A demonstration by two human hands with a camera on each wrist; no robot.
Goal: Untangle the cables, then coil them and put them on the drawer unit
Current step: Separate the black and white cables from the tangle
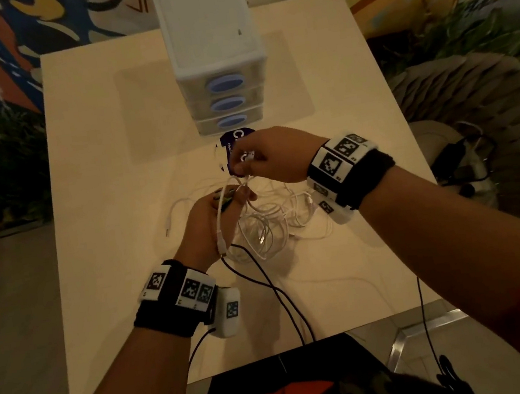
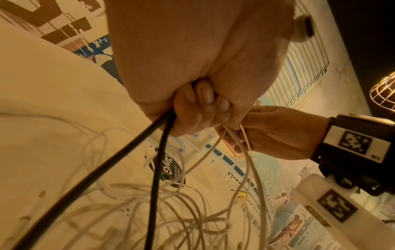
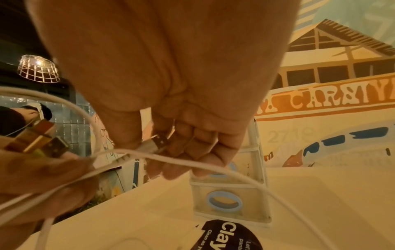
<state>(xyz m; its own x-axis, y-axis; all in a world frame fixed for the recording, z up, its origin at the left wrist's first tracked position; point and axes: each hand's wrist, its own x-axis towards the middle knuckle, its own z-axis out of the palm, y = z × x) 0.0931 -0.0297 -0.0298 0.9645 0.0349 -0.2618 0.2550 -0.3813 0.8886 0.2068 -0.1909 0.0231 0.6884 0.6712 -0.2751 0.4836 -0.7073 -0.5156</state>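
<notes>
A tangle of white cables [image 1: 266,226] lies in the middle of the cream table [image 1: 100,186]. My left hand [image 1: 220,212] is raised over it and grips a bundle: two black cable strands [image 2: 158,152], white strands, and plugs [image 3: 42,140] sticking out past the fingers. My right hand [image 1: 247,165], just beyond it, pinches a white USB plug [image 3: 153,143] whose cable [image 3: 213,167] loops back to the left hand. The white drawer unit [image 1: 207,20] with three blue-handled drawers stands at the table's far middle, with nothing lying on its top.
A round dark "Clay" label [image 1: 231,144] lies on the table just in front of the drawer unit, under my right hand. The black cable [image 1: 288,309] trails over the table's near edge. A grey pleated object [image 1: 471,93] stands to the right of the table.
</notes>
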